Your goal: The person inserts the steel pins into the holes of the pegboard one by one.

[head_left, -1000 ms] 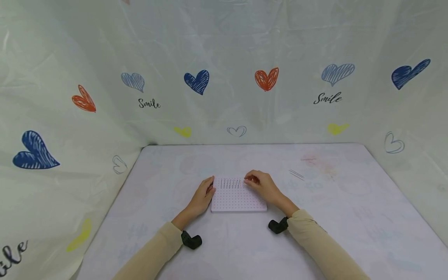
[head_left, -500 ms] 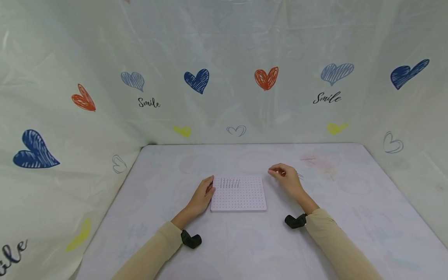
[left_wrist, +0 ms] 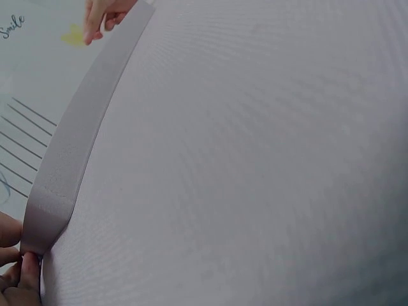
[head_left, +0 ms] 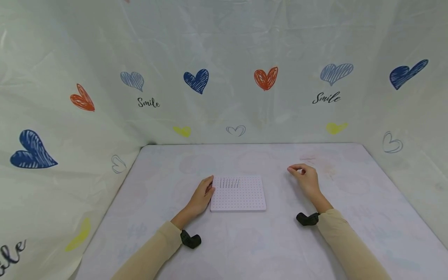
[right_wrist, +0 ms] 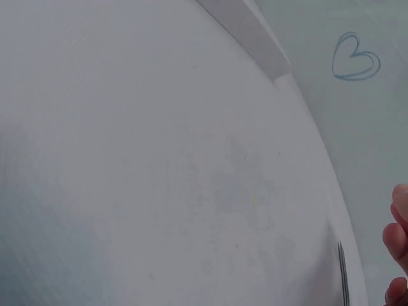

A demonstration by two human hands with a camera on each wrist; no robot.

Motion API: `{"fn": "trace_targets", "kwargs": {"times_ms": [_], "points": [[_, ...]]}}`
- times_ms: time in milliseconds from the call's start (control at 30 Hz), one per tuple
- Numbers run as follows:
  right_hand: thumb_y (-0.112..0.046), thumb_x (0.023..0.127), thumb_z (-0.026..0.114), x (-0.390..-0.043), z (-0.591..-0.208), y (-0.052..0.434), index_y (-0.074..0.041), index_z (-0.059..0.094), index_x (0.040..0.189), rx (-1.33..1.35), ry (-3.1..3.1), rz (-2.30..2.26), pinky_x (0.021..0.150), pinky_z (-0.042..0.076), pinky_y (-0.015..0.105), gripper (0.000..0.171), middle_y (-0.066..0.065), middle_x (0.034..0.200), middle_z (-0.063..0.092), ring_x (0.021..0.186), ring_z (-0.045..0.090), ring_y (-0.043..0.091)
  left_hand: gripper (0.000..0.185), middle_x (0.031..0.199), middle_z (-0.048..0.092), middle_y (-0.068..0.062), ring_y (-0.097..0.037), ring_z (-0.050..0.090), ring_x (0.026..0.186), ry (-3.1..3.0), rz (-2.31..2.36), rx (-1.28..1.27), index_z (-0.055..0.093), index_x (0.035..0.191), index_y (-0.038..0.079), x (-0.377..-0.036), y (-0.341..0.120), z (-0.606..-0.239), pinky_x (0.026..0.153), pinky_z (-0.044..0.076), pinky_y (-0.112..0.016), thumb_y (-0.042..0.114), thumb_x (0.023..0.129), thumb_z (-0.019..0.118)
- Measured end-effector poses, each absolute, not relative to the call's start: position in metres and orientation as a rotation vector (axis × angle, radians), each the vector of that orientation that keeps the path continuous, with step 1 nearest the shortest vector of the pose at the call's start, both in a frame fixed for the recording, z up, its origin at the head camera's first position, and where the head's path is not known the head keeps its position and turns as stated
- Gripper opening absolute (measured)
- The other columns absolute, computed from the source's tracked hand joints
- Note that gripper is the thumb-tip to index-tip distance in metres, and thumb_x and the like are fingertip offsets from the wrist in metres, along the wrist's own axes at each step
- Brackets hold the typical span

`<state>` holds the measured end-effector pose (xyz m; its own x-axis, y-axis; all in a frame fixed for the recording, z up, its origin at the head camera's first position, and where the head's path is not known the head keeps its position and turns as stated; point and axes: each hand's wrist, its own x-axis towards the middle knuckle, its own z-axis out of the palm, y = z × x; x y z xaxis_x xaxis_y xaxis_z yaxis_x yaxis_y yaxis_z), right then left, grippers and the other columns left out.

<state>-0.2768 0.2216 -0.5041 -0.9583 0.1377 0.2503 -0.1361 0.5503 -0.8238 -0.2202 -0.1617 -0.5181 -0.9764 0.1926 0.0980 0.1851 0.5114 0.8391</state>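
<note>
A pale perforated pegboard (head_left: 238,200) lies on the table, with several thin dark rods (head_left: 229,183) standing in a row near its back left. My left hand (head_left: 200,197) grips the board's left edge; in the left wrist view its fingers (left_wrist: 30,271) pinch the board's corner. My right hand (head_left: 305,179) hovers off to the board's right, fingers loosely bent and nothing visible between them. Below it, loose thin rods (right_wrist: 343,274) lie side by side on the table in the right wrist view; the hand hides them in the head view.
The white table (head_left: 224,249) meets a pale curtain (head_left: 224,46) printed with hearts and "Smile" at the back and sides. A dark wrist camera (head_left: 191,239) sits at the left cuff, and another dark camera (head_left: 307,219) at the right cuff.
My right hand has left the board's back edge and moved right, over where the loose rods showed. My left hand stays on the board, and the standing rods keep their place.
</note>
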Motion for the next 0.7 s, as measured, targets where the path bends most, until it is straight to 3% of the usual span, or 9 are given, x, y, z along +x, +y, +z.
{"fn": "trace_targets", "kwargs": {"times_ms": [433, 700], "points": [[-0.016, 0.093, 0.073, -0.274, -0.514, 0.241, 0.005, 0.074, 0.102, -0.112, -2.579, 1.285, 0.064, 0.032, 0.028, 0.023, 0.013, 0.091, 0.061, 0.079, 0.042, 0.02, 0.052, 0.156, 0.032, -0.021, -0.033, 0.032, 0.144, 2.729, 1.503, 0.319, 0.03, 0.153, -0.005, -0.221, -0.162, -0.522, 0.115, 0.031, -0.045, 0.007, 0.106, 0.047], [-0.011, 0.089, 0.077, -0.277, -0.522, 0.248, 0.005, 0.075, 0.095, -0.056, -2.554, 1.224, 0.061, 0.033, 0.025, 0.017, 0.009, 0.08, 0.061, 0.074, 0.044, 0.019, 0.052, 0.156, 0.031, -0.021, -0.032, 0.032, 0.144, 2.721, 1.509, 0.323, 0.029, 0.153, -0.005, -0.221, -0.162, -0.521, 0.115, 0.031, -0.045, 0.007, 0.105, 0.047]]}}
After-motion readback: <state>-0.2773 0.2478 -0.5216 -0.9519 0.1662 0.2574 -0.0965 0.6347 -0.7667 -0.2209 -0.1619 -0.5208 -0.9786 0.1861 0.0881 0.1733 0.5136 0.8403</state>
